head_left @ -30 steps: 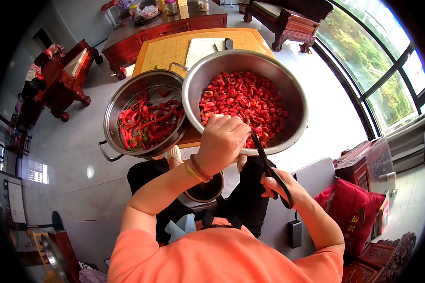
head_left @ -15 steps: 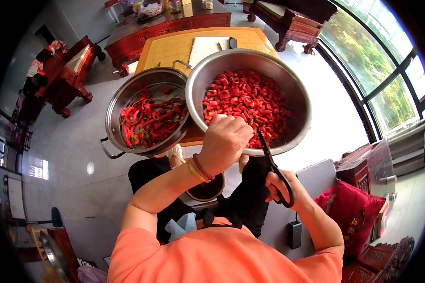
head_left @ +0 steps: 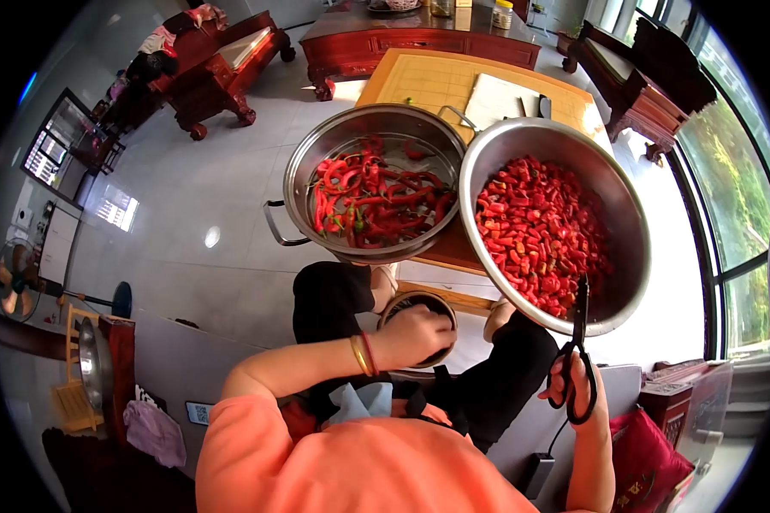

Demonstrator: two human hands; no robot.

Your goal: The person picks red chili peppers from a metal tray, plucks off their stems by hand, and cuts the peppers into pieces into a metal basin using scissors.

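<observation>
My left hand (head_left: 414, 336) is over a small dark-mouthed bin (head_left: 435, 300) between the legs. Its fingers are curled downward; whatever they may hold is hidden. My right hand (head_left: 573, 385) grips black scissors (head_left: 580, 329) by the handles, blades pointing up against the near rim of a wide steel basin (head_left: 633, 214). Cut red chili pieces (head_left: 539, 231) fill the basin's bottom. To its left stands a steel pot (head_left: 295, 192) with side handles, holding whole red chilies (head_left: 376, 192), some with green stems.
Pot and basin rest on a low yellow wooden table (head_left: 411, 73), with a white board (head_left: 496, 98) and a dark-handled knife (head_left: 544, 106) behind them. Carved red furniture (head_left: 419, 43) stands beyond. A power adapter (head_left: 539, 470) lies on the grey seat near my right arm.
My left hand has left the basin and moved down to the bin. The right hand with the scissors has lowered slightly. The view has turned, shifting the pot and basin rightward.
</observation>
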